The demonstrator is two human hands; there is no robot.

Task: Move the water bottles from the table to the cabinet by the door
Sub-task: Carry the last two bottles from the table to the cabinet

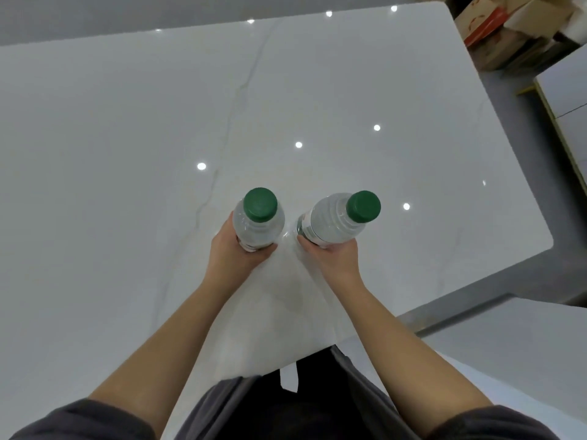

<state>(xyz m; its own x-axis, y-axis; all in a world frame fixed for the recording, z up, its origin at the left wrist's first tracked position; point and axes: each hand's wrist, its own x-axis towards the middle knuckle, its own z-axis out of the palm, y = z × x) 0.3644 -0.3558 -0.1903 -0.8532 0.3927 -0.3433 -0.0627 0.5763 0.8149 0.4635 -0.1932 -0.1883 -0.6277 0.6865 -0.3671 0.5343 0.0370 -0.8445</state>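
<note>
Two clear water bottles with green caps are over the white marble table point(127, 154), near its front edge. My left hand point(235, 252) wraps the lower body of the left bottle point(259, 223), which stands upright. My right hand point(332, 257) grips the right bottle point(333, 222) low down; that bottle tilts to the right. Whether either bottle's base touches the table is hidden by my hands.
Cardboard boxes point(495, 30) are piled on the floor beyond the table's far right corner. A pale cabinet or panel point(568, 100) stands at the right edge. Another white surface point(508, 338) lies to my near right. Ceiling lights reflect on the glossy tabletop.
</note>
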